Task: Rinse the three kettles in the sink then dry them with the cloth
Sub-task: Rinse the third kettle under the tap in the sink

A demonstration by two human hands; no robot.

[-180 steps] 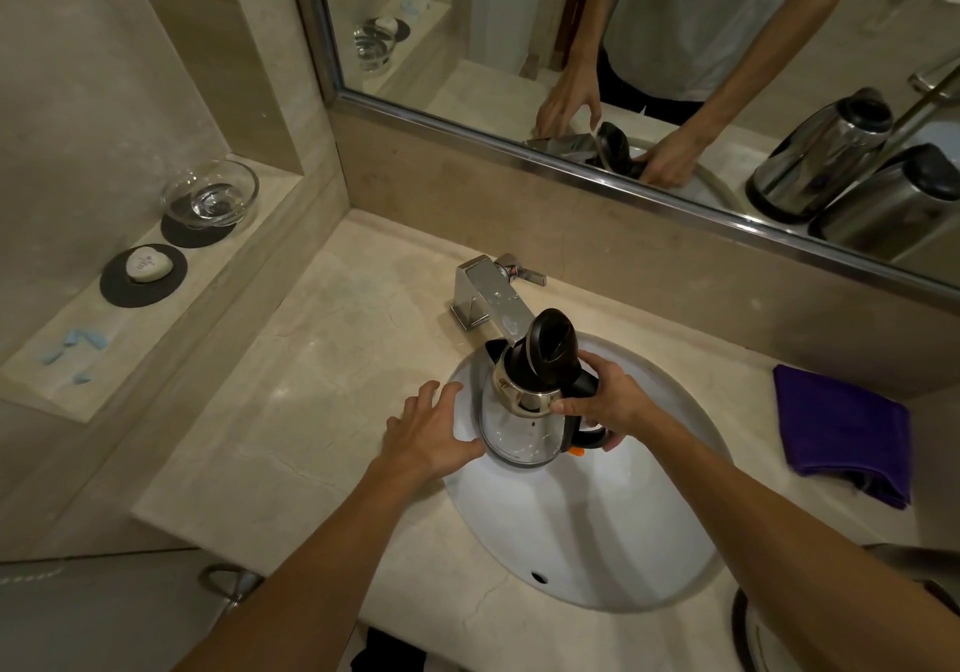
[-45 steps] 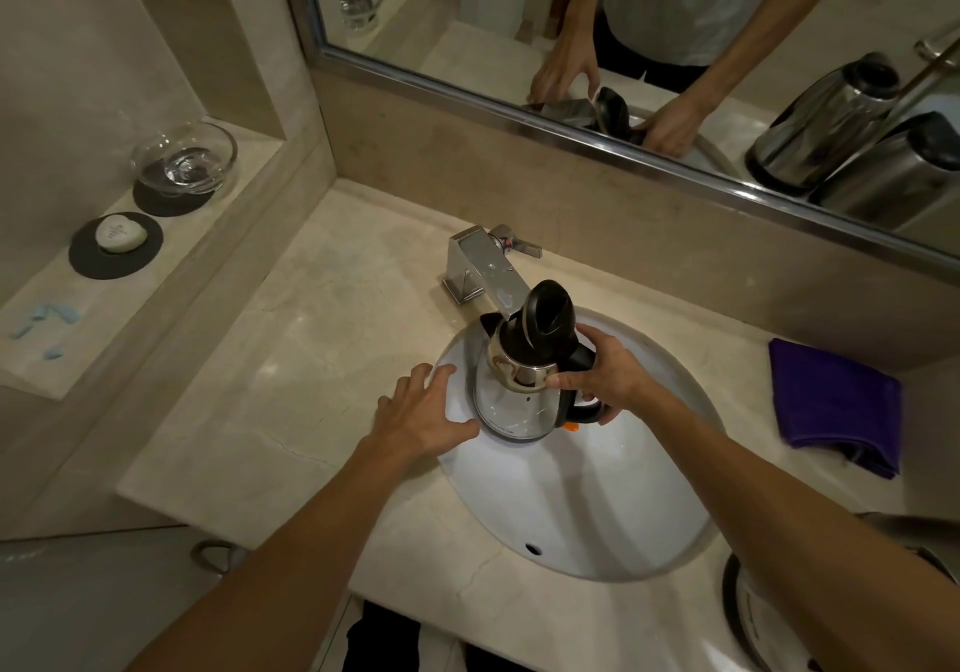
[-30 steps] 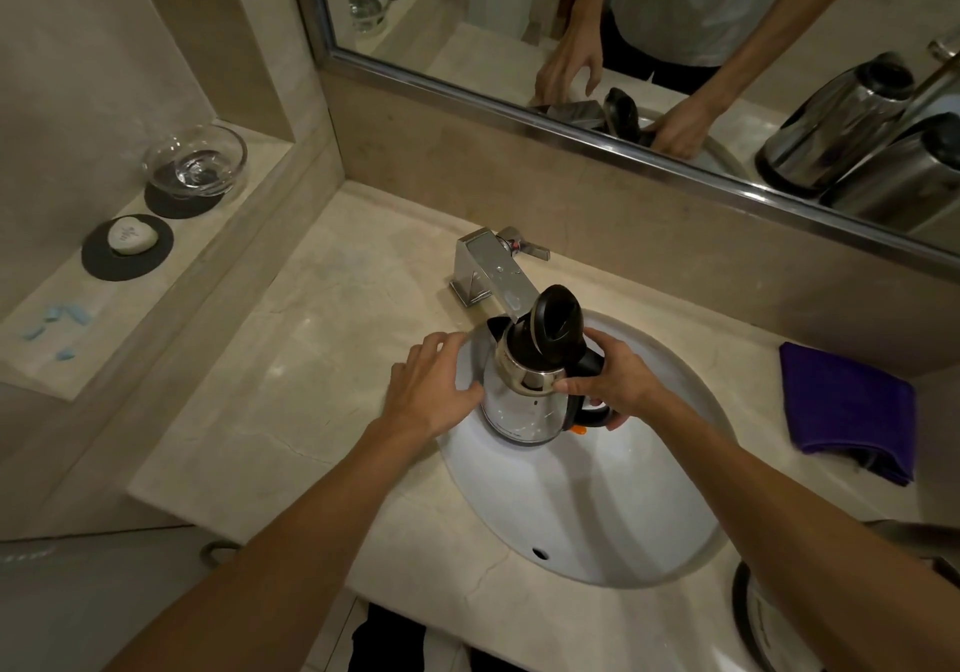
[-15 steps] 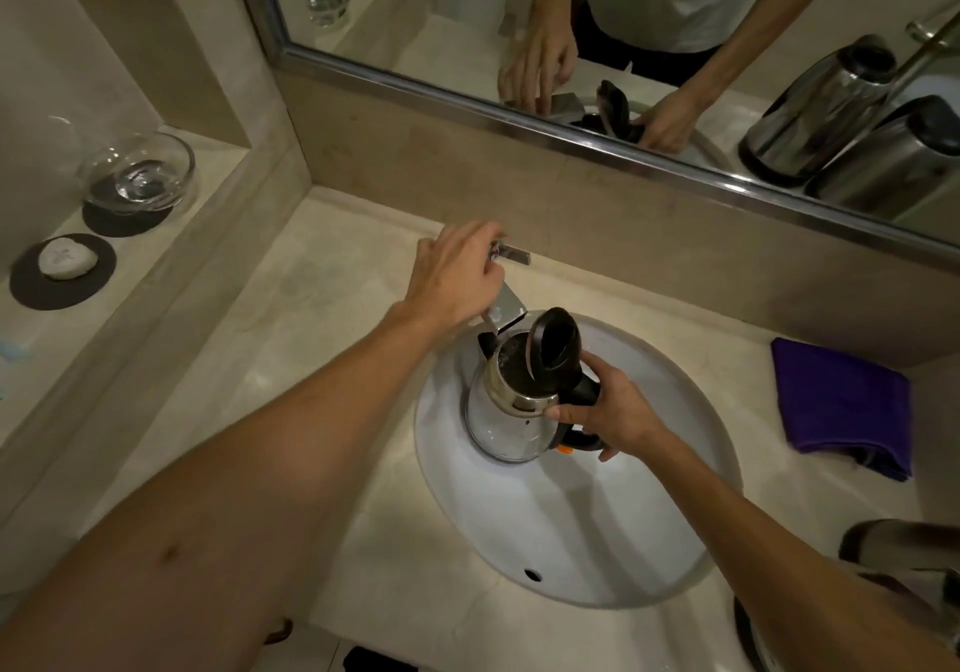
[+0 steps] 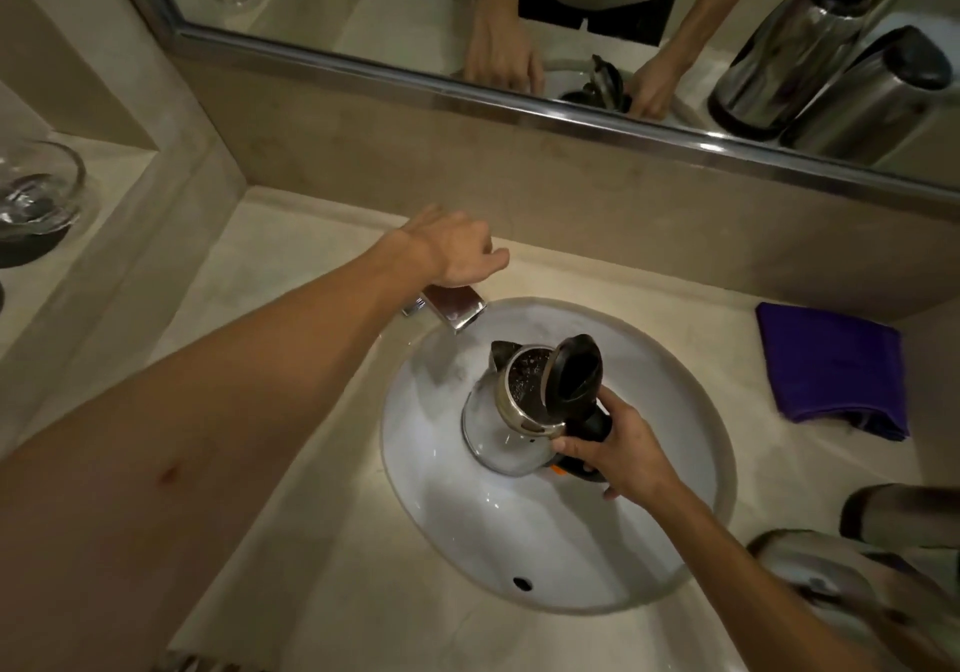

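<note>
Your right hand (image 5: 626,455) has its grip closed around the black handle of the glass kettle (image 5: 511,414), holding it inside the white sink (image 5: 691,401), tilted, with its black lid (image 5: 574,372) flipped open and the spout pointing toward the faucet (image 5: 451,306). Your left hand (image 5: 457,253) lies over the top of the faucet, fingers curled downward; you cannot tell whether that grip actually clasps the lever. The purple cloth (image 5: 831,362) lies folded on the counter (image 5: 291,281) right of the sink. Two steel kettles (image 5: 831,58) show in the mirror (image 5: 395,11).
</note>
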